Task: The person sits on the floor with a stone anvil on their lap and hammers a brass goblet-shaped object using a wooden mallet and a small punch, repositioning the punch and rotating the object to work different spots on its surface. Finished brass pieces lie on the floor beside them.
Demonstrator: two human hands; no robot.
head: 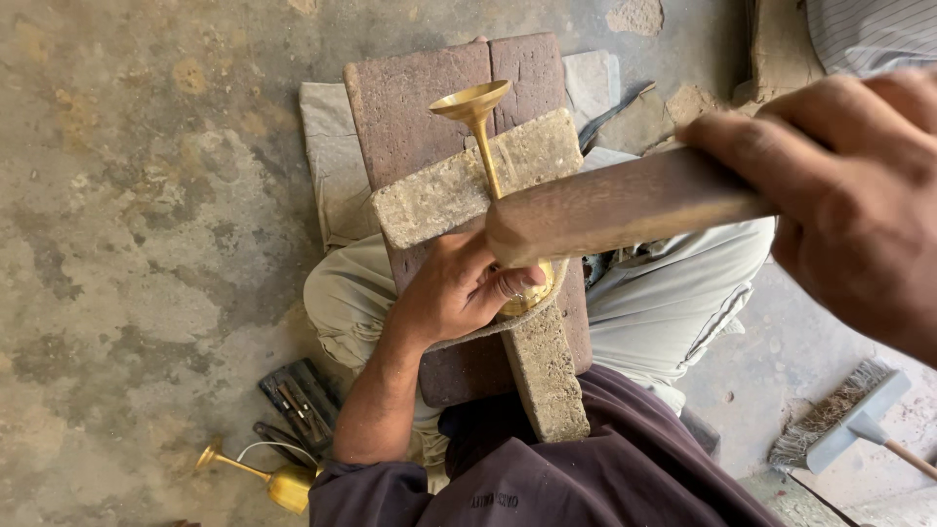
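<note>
My left hand grips the bowl end of a brass goblet, which lies on a rough cross-shaped stone block across my lap. The goblet's flared foot points away from me. My right hand is closed on a thick wooden stick, raised close to the camera above the goblet's stem and bowl. The bowl is mostly hidden by my fingers and the stick.
A reddish wooden board lies under the block on a grey cloth. A second brass goblet lies on the concrete floor at lower left beside dark tools. A brush rests at lower right.
</note>
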